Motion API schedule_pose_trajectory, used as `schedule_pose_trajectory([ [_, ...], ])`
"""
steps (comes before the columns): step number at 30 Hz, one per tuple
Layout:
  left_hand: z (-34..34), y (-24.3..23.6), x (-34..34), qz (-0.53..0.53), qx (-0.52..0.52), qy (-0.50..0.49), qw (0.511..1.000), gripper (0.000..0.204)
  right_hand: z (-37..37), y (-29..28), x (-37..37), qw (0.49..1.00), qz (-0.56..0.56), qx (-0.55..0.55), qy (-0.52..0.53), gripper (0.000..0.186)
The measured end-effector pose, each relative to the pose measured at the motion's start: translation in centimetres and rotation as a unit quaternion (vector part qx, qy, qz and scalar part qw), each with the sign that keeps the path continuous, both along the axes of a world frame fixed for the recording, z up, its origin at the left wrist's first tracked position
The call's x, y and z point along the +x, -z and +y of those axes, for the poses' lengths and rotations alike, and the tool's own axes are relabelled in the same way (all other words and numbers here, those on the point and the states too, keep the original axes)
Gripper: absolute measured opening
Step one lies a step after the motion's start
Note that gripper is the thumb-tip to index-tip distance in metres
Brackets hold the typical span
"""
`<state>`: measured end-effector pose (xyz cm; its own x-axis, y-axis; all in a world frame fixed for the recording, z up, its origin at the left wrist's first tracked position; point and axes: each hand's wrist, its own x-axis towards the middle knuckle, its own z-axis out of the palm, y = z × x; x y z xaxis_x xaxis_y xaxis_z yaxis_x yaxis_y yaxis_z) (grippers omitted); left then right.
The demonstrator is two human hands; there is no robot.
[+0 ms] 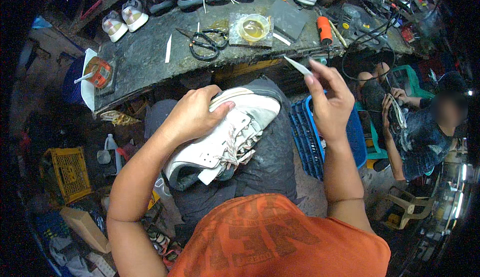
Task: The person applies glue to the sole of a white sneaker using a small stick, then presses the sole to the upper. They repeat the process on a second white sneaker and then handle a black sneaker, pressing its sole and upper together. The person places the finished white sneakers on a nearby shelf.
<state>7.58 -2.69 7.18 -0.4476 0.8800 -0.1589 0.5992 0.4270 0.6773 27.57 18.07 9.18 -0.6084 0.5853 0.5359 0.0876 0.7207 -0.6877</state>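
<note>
A white sneaker (207, 144) with loose patterned laces lies across my lap, its toe pointing up and to the right. My left hand (195, 111) is closed on its side, with the thumb on the upper and the fingers hidden around the sole edge. To the right of the shoe, my right hand (331, 99) is raised and pinches a thin, pale, pointed strip (296, 66) between thumb and fingers. The strip is apart from the sneaker, its tip toward the workbench. I cannot tell what it is made of.
On the workbench (145, 69) ahead are scissors (205, 44), a tub of yellowish liquid (253, 28), an orange-handled tool (324, 31), a can with a brush (98, 73) and several shoes. A blue basket (356, 139) stands at my right. Another person (420, 132) sits beyond it.
</note>
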Motion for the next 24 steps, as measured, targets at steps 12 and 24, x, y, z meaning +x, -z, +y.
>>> schedule_pose_trajectory([
  [12,0.5,0.6,-1.5,-0.089,-0.022,-0.02,0.996,0.048,7.4,-0.2,-10.4,0.922,-0.171,0.339,-0.073,0.015],
  [24,0.6,0.6,-2.0,-0.108,-0.038,-0.013,0.993,0.048,9.8,0.6,-16.9,0.801,-0.29,0.484,-0.202,0.019],
])
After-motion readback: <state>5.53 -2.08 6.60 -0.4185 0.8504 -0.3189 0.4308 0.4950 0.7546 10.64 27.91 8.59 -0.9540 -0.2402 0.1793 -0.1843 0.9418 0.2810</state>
